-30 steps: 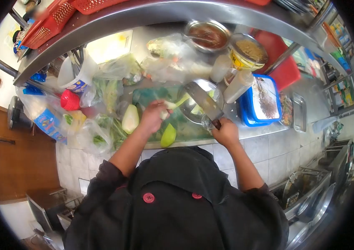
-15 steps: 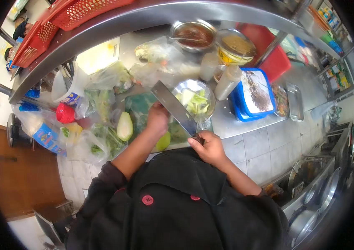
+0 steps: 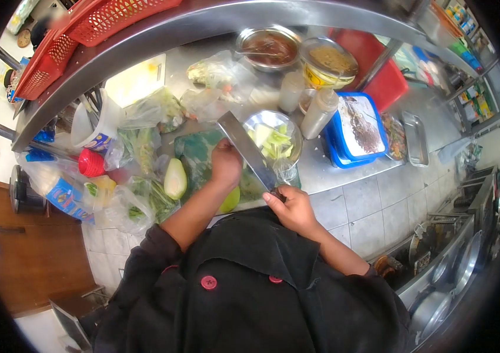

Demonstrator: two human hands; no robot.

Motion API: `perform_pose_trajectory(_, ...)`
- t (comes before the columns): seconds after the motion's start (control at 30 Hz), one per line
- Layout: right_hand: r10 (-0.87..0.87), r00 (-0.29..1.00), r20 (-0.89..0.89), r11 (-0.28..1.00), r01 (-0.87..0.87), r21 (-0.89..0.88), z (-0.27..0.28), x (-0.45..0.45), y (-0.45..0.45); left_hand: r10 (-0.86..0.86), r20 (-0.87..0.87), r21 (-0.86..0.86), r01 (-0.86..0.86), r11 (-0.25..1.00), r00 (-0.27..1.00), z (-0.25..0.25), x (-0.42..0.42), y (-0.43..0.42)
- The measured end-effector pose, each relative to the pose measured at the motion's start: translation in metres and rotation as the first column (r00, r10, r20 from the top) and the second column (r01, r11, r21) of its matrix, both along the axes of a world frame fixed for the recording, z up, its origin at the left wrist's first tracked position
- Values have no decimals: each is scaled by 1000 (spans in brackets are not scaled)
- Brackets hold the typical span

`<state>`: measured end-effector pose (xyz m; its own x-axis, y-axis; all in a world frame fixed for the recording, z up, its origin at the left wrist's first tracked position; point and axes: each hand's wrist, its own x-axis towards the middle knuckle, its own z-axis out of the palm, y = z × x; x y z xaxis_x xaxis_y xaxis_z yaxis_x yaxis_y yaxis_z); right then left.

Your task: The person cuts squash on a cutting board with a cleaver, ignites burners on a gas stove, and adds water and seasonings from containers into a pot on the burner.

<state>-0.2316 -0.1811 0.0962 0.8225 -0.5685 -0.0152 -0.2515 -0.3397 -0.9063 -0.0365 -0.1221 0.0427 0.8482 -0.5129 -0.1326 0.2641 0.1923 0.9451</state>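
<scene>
My right hand [image 3: 292,209] is wrapped round the dark handle of a cleaver [image 3: 245,144], its broad blade slanting up and to the left. Just left of the blade, my left hand [image 3: 226,165] is closed, and whatever its fingers grip is hidden. Both hands are over a green cutting board [image 3: 194,147]. On the board's left side lies a pale green, pear-shaped vegetable [image 3: 175,179]. A brighter green piece [image 3: 230,200] shows partly behind my left forearm. Beyond the blade, a metal bowl [image 3: 298,138] holds cut pale green pieces.
Plastic bags of greens [image 3: 135,206] crowd the left side. At the back are a bowl of red sauce [image 3: 267,50] and a yellow tub [image 3: 326,76]. A squeeze bottle [image 3: 319,115] and a blue-rimmed container [image 3: 358,129] stand right. A steel shelf edge [image 3: 232,20] crosses overhead.
My left hand and the cleaver's blade have shifted slightly to the right, with the blade seen more edge-on. The view has tilted a little; the bowl and vegetables stay in place.
</scene>
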Motion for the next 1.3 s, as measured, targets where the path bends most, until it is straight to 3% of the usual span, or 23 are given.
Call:
perform_pose_trajectory(0.07,-5,1000,-11,1000,5,4,1,2,2,7,24,43,-8,999,1000,-3,-1,1)
perform_pose_trajectory(0.13,-9,1000,-21,1000,10,6,1,5,4,34,142,255,-69,965,989,6,-9,2)
perform_pose_trajectory(0.17,-22,999,-43,999,24,39,0,8,4,35,142,254,-71,965,989,5,-9,3)
perform_pose_trajectory(0.23,-34,997,-66,997,39,71,-4,15,3,10,-25,177,-5,984,1000,5,-9,3)
perform_pose_trajectory(0.27,-78,993,-84,996,81,44,-9,19,1,9,-26,177,-5,984,1000,6,-12,4)
perform_pose_trajectory(0.33,-118,988,-99,993,120,18,-26,24,-3,-90,-227,114,118,986,970,16,-20,6)
perform_pose_trajectory(0.43,-183,974,-137,895,222,387,-30,22,-15,-159,-272,-3,164,986,949,5,-10,13)
perform_pose_trajectory(0.57,-196,972,-132,850,236,471,-29,9,-20,-212,-278,-82,196,977,937,-2,7,26)
perform_pose_trajectory(0.67,-199,967,-159,825,253,506,-30,2,-24,-190,-246,45,207,977,950,-9,25,43)
perform_pose_trajectory(0.73,-213,964,-157,811,264,522,-24,-4,-22,-270,112,524,174,834,956,-34,53,61)
perform_pose_trajectory(0.77,-223,962,-158,807,273,524,-22,-7,-21,-266,108,526,172,833,958,-35,66,70)
perform_pose_trajectory(0.83,-214,964,-157,812,265,519,-21,-11,-22,-671,321,889,32,457,668,-36,86,82)
perform_pose_trajectory(0.97,-208,967,-150,818,256,516,-19,-13,-22,-741,375,916,-103,387,557,-45,89,87)
perform_pose_trajectory(1.03,-193,969,-153,826,244,508,-17,-14,-21,-771,432,900,-276,337,468,-47,90,83)
perform_pose_trajectory(1.17,-176,976,-131,834,218,507,-18,-14,-19,-765,435,900,-205,384,475,-51,91,72)
perform_pose_trajectory(1.23,-168,976,-140,838,216,502,-19,-15,-20,-760,489,869,-163,468,429,-51,90,69)
perform_pose_trajectory(1.3,-162,975,-154,840,218,497,-23,-18,-19,-809,426,902,-117,416,405,-50,95,64)
